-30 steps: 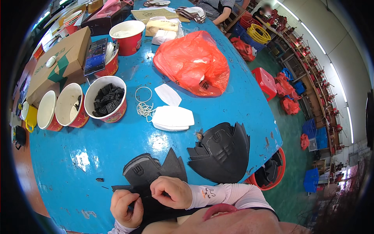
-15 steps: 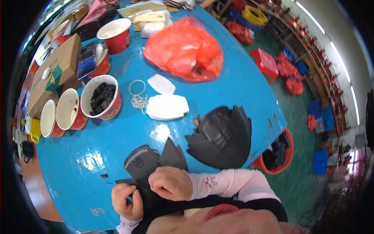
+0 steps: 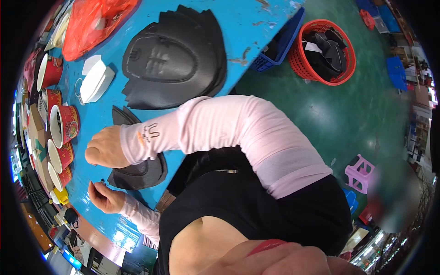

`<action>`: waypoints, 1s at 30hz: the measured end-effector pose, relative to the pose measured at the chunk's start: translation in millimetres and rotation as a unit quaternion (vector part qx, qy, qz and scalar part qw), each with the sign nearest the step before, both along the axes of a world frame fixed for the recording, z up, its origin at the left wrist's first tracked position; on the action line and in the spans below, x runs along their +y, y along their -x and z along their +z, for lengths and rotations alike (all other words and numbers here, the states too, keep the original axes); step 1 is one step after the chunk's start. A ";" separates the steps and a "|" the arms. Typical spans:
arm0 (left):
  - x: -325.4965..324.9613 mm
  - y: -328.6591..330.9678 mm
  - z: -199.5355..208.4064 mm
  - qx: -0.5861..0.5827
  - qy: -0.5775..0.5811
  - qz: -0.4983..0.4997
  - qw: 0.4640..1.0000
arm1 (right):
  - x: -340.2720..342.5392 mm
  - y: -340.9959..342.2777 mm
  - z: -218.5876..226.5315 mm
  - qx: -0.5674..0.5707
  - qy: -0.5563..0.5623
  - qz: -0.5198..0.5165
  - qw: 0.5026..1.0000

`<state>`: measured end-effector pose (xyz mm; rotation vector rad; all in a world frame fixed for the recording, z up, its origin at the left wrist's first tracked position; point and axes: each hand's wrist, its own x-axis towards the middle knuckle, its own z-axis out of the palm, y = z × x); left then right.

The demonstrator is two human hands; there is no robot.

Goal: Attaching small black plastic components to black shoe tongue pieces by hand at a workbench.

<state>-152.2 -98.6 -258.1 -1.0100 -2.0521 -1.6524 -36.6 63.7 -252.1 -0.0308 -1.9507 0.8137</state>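
My right hand [image 3: 108,147], in a pale pink sleeve, is closed with its fingers curled under. It is over the edge of a smaller black moulded piece [image 3: 142,174] lying near the table's edge; whatever its fingers hold is hidden. Just below it, my left hand [image 3: 107,198] is pinched, with a tiny dark bit showing at the fingertips, too small to name. Beyond my right forearm lies a stack of large black moulded sheets [image 3: 172,59] with jagged edges and a raised oval. A pointed black piece [image 3: 120,115] shows beside my right wrist.
On the blue table [image 3: 247,23] are white card pieces [image 3: 97,81], a red plastic bag [image 3: 94,27] and several red paper tubs [image 3: 68,126]. A red basket [image 3: 309,73] of black scraps and a blue crate [image 3: 275,52] stand beside it. A pink stool [image 3: 360,173] is on the green floor.
The view has swung to the right, so the table things now sit further left and the red basket shows fully. Both hands have come away from the middle of the smaller black piece.
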 end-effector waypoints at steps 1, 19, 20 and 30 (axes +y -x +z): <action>-2.4 3.4 -0.5 0.008 0.001 0.000 1.000 | -2.9 3.9 -3.1 0.008 -0.005 -0.011 1.000; -36.4 -40.2 14.5 0.105 0.040 -0.028 0.993 | -12.2 3.3 -0.4 0.034 -0.004 -0.069 0.997; -40.6 -43.2 12.0 0.096 0.054 -0.021 0.994 | -14.1 0.7 7.8 -0.008 -0.010 -0.038 0.999; -14.4 -65.6 26.9 0.086 0.018 -0.069 0.994 | 3.0 1.2 -1.4 0.049 0.044 -0.077 0.995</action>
